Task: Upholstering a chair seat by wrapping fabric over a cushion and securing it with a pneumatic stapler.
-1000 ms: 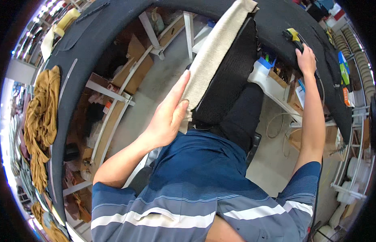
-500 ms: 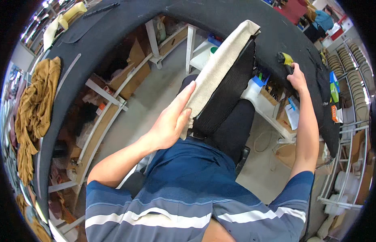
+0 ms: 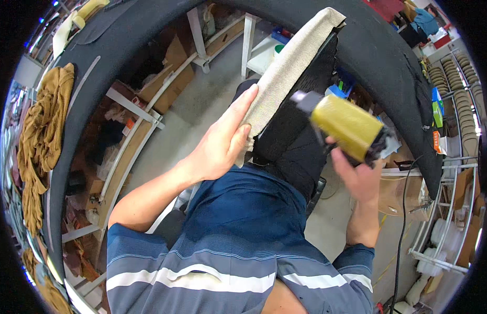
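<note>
My left hand is closed on the near end of a long, flat panel, with its thumb against the edge. Beige woven cloth covers the panel's narrow side, and its right face is black. The panel stands tilted over my lap. In my right hand is a yellow-and-black power tool with a grey nose, blurred by motion. Its nose points left toward the black face, and I cannot tell whether they touch. My fingers wrap its dark grip, partly hidden under the yellow body.
A curved black-covered table runs around me. Brown cloth lies bunched at its left, and small boxes stand at its right. Below are shelves with cartons. A black cord hangs at the right, near a metal rack.
My right hand has brought the power tool from the table at the right to beside the panel's black face. The panel has shifted slightly up and right, still in my left hand.
</note>
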Motion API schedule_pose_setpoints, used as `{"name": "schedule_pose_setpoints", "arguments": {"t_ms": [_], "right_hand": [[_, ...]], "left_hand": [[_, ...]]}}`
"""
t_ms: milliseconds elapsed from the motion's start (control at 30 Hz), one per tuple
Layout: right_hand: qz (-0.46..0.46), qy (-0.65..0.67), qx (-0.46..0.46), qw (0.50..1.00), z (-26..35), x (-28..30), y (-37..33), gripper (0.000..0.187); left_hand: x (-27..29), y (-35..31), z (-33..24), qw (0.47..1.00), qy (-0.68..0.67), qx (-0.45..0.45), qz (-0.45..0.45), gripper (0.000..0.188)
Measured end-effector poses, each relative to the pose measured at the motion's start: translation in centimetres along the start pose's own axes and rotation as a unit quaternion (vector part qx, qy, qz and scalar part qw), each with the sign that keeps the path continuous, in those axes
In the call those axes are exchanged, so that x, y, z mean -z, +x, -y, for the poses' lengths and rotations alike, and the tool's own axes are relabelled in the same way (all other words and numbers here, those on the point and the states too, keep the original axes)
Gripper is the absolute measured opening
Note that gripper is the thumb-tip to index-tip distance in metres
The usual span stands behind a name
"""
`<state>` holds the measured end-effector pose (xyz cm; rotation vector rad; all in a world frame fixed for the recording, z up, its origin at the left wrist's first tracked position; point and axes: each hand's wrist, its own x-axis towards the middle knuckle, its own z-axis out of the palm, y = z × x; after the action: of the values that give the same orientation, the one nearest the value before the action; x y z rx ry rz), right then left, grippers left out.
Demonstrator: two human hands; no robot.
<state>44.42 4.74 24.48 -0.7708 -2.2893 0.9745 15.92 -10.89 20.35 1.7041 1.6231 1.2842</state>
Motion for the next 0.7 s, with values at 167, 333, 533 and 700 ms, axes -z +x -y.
{"name": "schedule_pose_setpoints", "arguments": {"t_ms": [167,333,533,700], "right_hand": [[0.057,0.077,0.026,0.995,1.3,-3.8,-0.7,0.039],[0.063,0.077,0.047,0.994,0.0,-5.6,-0.7,0.037],[0.072,0.011,0.160,0.984,0.4,-5.8,-0.1,0.050],[0.083,-0.017,0.186,0.979,0.1,-5.6,-0.1,0.069]], "left_hand": [[-0.1,-0.1,-0.1,1.000,0.002,-0.002,-0.001,0.066],[-0.2,-0.3,-0.4,1.000,-0.005,0.012,0.007,0.068],[0.1,-0.5,-0.1,1.000,0.012,-0.010,0.011,0.070],[0.0,-0.3,0.1,1.000,0.002,-0.012,0.017,0.073]]}}
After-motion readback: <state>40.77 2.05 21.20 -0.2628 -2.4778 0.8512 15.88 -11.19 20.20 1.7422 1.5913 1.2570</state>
